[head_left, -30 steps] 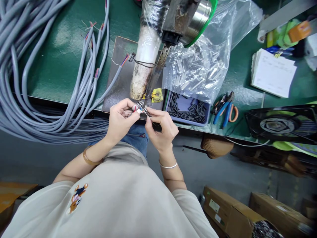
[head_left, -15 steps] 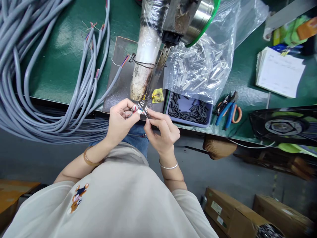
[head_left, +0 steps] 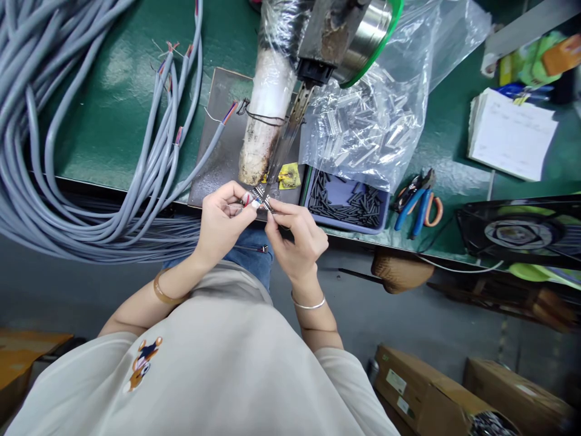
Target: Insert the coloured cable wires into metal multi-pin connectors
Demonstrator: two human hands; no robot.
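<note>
My left hand (head_left: pixel 222 221) is closed in a pinch on the stripped end of a grey cable, where thin coloured wires (head_left: pixel 252 200) show at its fingertips. My right hand (head_left: pixel 297 239) is closed too, pinching a small dark piece (head_left: pixel 267 204) against those wire ends. Both hands meet at the front edge of the green bench, just below a dark metal plate (head_left: pixel 222 151) and a plastic-wrapped machine (head_left: pixel 272 103).
A large bundle of grey cables (head_left: pixel 82 145) covers the left of the bench. A tray of short black tubes (head_left: pixel 347 203) sits right of my hands, under a clear bag of small parts (head_left: pixel 372 121). Blue-handled cutters (head_left: pixel 415 203), papers (head_left: pixel 511 133) and a fan (head_left: pixel 517 230) lie further right. Cardboard boxes (head_left: pixel 422 393) stand on the floor.
My right hand has shifted slightly up toward the wire ends. The left hand has kept its pinch. The view has drifted a little.
</note>
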